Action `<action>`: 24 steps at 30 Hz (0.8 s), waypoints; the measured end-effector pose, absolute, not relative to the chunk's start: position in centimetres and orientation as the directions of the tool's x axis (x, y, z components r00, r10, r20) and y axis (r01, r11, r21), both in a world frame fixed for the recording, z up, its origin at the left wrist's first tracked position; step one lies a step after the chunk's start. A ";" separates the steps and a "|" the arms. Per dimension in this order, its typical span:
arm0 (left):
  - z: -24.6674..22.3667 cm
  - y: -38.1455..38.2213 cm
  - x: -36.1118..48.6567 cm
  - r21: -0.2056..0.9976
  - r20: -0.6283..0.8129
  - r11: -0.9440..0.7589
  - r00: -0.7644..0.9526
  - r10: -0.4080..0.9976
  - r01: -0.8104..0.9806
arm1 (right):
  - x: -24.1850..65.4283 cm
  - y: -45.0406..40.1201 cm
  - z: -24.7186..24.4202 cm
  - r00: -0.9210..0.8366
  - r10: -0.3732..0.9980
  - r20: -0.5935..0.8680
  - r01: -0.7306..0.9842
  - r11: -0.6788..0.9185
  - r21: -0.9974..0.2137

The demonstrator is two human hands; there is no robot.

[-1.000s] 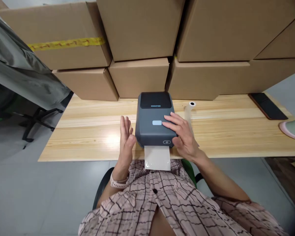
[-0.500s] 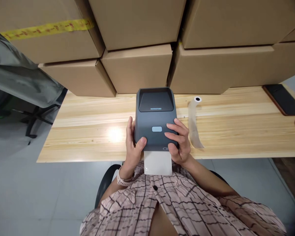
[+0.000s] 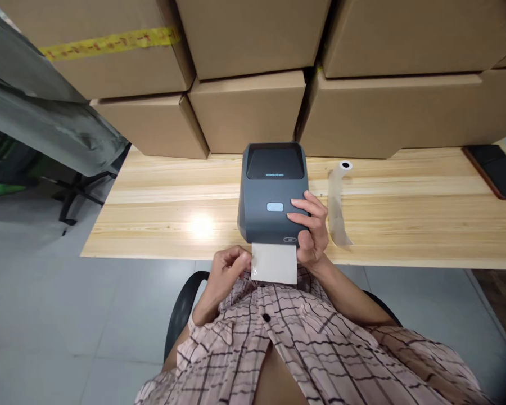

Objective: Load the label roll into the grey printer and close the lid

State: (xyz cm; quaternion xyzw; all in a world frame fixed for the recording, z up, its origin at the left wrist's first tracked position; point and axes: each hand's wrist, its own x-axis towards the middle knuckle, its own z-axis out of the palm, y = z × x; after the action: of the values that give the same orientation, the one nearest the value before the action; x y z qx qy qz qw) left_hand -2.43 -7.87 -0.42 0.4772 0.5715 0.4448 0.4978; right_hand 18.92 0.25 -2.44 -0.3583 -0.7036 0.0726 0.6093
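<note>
A dark grey label printer (image 3: 259,194) with a light blue button stands on the wooden table near its front edge. A white label (image 3: 274,263) sticks out of its front, over the table's edge. My left hand (image 3: 227,273) is at the label's left edge, thumb and fingers pressed together; whether they pinch the label cannot be made out. My right hand (image 3: 314,225) rests on the printer's right front corner, fingers spread over its top and thumb at the front.
Right of the printer lies a small roll (image 3: 346,165) with a strip (image 3: 338,216) trailing forward. A dark phone-like object (image 3: 495,170) is at the table's far right. Cardboard boxes (image 3: 253,115) are stacked along the back. A wheeled chair base (image 3: 73,197) stands at the left.
My left hand has let go of the printer's left side and moved down to the label's left edge. My right hand stays on the printer. The camera view has shifted slightly.
</note>
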 end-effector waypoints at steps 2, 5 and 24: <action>0.2 -7.7 -2.1 0.958 -0.284 0.278 0.110 0.953 0.068 | 18.7 0.3 -2.7 0.026 0.588 0.809 0.402 0.735 -0.547; 1.0 -6.8 -1.4 0.920 -0.378 0.393 0.246 0.892 -0.010 | 18.7 0.3 -2.6 0.008 0.584 0.812 0.425 0.733 -0.531; 2.3 -5.3 -3.3 0.952 0.271 -0.209 -0.297 0.916 0.225 | 18.6 -0.2 6.4 -0.418 0.595 0.686 0.625 0.737 -0.258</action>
State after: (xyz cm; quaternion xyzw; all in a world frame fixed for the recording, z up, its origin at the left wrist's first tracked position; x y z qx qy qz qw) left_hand -3.33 -5.34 2.33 0.5137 0.5551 0.5835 0.2960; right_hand 18.65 -0.23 6.41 -0.3622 -0.8418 -0.0185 0.3997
